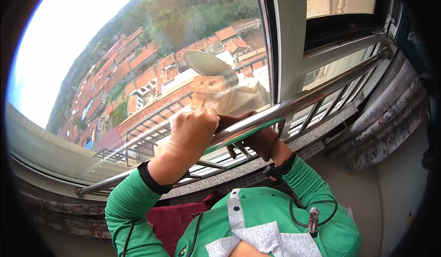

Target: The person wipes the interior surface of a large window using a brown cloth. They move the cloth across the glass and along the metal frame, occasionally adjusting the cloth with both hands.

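A shiny metal handrail (257, 119) runs slantwise across the window in front of me. Wrapped over and under it is a dark brown cloth (232, 120). On the near left side of the rail, my left hand (195, 131) is closed, its fingers pinching the cloth's left end. My right hand (278, 152) reaches below the rail from the right. Brown cloth covers most of that hand and is bunched about its fingers, so they hardly show. A loose corner of cloth hangs beneath the bar. Both forearms wear green sleeves with black cuffs.
Large window panes (151, 73) stand behind the rail, with a white frame post (289, 41) on the right. Thin metal bars and a speckled stone sill (317, 128) lie below. Flowered curtains (390, 124) hang at right. Outside are a dish (209, 64) and red roofs.
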`<act>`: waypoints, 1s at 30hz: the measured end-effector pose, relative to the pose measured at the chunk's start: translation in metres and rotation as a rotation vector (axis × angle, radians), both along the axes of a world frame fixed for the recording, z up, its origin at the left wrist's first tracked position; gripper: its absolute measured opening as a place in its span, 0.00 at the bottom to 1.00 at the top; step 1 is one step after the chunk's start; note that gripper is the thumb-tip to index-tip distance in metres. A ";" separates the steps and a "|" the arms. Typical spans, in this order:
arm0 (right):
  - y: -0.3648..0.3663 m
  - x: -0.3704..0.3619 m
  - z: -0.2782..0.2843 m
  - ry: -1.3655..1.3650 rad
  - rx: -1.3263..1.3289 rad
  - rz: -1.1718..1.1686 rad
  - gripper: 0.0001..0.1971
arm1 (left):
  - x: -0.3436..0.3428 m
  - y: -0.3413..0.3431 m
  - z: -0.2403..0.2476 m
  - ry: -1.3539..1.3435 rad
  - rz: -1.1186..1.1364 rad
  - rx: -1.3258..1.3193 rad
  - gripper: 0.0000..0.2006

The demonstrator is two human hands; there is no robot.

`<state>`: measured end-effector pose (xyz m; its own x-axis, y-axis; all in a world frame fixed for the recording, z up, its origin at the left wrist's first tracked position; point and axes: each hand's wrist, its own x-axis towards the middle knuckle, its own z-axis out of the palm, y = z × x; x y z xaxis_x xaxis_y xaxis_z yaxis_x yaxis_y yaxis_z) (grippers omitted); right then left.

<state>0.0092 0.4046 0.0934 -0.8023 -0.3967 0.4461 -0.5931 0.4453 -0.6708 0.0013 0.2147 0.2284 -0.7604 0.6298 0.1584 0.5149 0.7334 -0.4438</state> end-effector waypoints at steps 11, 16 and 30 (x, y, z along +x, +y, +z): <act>-0.024 -0.009 0.050 -0.310 -1.146 0.430 0.28 | -0.010 0.013 0.042 0.303 -0.133 0.304 0.14; -0.022 -0.028 -0.032 -0.043 -0.598 0.384 0.26 | 0.008 -0.036 0.015 0.250 0.010 0.219 0.14; 0.026 -0.006 -0.092 0.362 0.050 -0.016 0.31 | -0.002 -0.024 0.028 0.337 -0.204 0.413 0.10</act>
<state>0.0031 0.4307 0.0017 -0.6022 -0.4138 0.6828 -0.7809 0.4833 -0.3958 -0.0005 0.1910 0.2569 -0.4949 0.5927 0.6354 0.5438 0.7817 -0.3055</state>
